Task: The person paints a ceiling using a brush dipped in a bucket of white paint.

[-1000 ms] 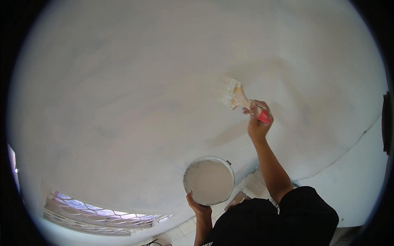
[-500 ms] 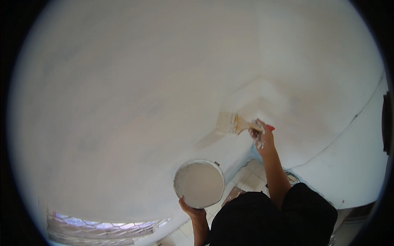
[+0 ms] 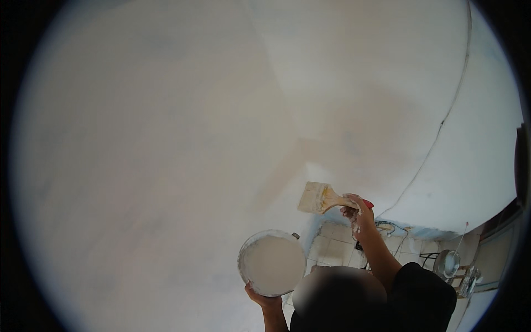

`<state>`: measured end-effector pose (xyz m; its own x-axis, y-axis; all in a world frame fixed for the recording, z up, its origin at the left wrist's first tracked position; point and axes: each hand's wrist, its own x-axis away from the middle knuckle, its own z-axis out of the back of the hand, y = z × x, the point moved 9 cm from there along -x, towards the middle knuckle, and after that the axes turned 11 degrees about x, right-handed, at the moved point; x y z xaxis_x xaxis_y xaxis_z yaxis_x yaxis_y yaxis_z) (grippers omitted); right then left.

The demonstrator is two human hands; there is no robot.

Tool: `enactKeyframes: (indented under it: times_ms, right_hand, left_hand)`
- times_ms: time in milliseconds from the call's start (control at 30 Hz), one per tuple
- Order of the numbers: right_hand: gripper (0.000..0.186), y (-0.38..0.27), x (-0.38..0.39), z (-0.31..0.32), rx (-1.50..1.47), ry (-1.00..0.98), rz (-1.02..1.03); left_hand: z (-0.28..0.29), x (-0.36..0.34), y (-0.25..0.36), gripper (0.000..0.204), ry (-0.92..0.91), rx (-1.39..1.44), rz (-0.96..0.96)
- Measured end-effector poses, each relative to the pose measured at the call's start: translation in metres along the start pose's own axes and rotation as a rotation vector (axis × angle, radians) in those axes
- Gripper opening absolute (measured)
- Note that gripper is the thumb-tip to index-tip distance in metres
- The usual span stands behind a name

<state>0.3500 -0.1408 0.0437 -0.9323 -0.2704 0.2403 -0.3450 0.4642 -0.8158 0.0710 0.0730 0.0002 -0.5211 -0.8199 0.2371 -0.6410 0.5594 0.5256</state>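
My right hand, smeared with white paint, is closed round the handle of a wide paintbrush. The handle has a red end, and the pale, paint-coated bristles point left. Below and to the left, my left hand grips the near rim of a round bucket, thumb at the edge and fingers hidden beneath. Thin off-white paint covers its inside, and its wall is streaked with paint. The brush is above the bucket and apart from it; whether its bristles touch the wall I cannot tell.
Two pale walls meet in a corner, and a thin cable runs down the right one. Below lies a tiled floor with cords near the wall's foot. At the lower right stand a metal bowl-like thing and a door.
My view has swung to the right, showing more floor and the things at lower right. The brush sits lower in view, nearer the bucket. Both hands keep their hold.
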Motion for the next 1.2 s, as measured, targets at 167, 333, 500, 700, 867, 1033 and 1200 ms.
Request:
enactKeyframes:
  times_ms: [167,333,500,700,867,1033,1200]
  right_hand:
    - [0.022,-0.016,0.045,-0.028,0.085,-0.099,0.118]
    - [0.015,-0.035,0.103,-0.103,0.294,-0.339,0.309]
    - [0.015,-0.038,0.158,-0.187,0.579,-0.551,0.456]
    - [0.015,-0.021,0.147,-0.216,0.927,-0.468,0.53]
    - [0.012,-0.025,0.123,-0.212,0.981,-0.473,0.5]
    - [0.014,-0.057,0.111,-0.2,0.701,-0.415,0.419]
    - [0.013,-0.061,0.107,-0.195,0.665,-0.385,0.377]
  left_hand:
    - [-0.008,-0.002,0.018,0.046,-0.051,0.053,0.034]
    - [-0.02,-0.017,0.051,0.048,-0.164,0.003,0.013]
    - [-0.013,-0.032,0.081,0.05,-0.117,0.025,0.113]
    - [-0.026,-0.04,0.081,0.041,-0.09,0.096,0.05]
    - [-0.036,-0.045,0.067,0.037,-0.149,-0.011,-0.006]
    - [-0.034,-0.049,0.057,0.048,-0.133,-0.061,0.072]
    - [-0.037,-0.046,0.056,0.047,-0.095,-0.056,0.085]
